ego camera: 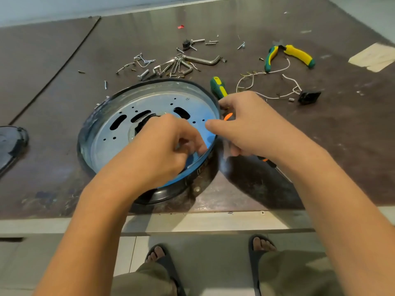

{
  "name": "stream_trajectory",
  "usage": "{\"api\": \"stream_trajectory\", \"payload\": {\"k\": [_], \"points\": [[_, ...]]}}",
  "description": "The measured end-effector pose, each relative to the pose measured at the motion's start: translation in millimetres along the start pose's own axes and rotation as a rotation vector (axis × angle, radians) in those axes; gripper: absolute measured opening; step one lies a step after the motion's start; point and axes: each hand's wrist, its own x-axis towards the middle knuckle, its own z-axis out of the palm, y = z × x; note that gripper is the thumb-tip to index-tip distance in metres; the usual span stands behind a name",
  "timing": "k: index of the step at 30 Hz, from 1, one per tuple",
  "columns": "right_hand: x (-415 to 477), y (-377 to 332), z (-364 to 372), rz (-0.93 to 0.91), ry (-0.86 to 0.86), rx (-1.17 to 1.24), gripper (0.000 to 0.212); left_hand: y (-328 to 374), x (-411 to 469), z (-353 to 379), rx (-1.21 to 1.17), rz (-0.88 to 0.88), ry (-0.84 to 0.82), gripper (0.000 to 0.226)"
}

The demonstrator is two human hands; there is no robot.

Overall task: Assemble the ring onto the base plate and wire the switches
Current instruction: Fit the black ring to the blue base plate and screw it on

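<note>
Two parts sit nested: ring [82, 150] around base plate [119, 144], left of centre on the table [53, 82]. Left hand [164, 144] is inside the ring at its right wall, fingers curled; whether they pinch a fastener cannot be told. Right hand [252, 129] straddles that wall, thumb inside, fingers outside, gripping the ring. Orange-handled screwdriver [228, 116] lies beneath it. Switch [307, 97] with white wires [275, 71] lies well apart, unconnected. Step judged: fixing ring to plate. Next: aligning holes, driving a screw.

Silver base plate [106, 150] w/ blue sheen, black ring [166, 193], green-yellow pliers [297, 53] & screwdriver [218, 87], white wires [275, 71], prob. orange-black tool [228, 116].
</note>
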Motion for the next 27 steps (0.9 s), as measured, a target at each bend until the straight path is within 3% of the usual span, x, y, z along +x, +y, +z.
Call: {"api": "stream_trajectory", "payload": {"k": [4, 9, 27], "points": [[3.1, 4.1, 3.1, 0.027, -0.042, 0.042, 0.037, -2.7, 0.2, -1.2, -0.076, -0.023, 0.012, 0.037], [3.2, 5.6, 2.2, 0.019, -0.084, 0.031, 0.030, -6.1, 3.1, 2.1, -0.028, -0.020, 0.018, 0.012], [4.5, 5.7, 4.4, -0.002, -0.088, 0.059, 0.020, -3.2, 10.0, 9.4, 0.095, -0.092, 0.017, 0.036]]}}
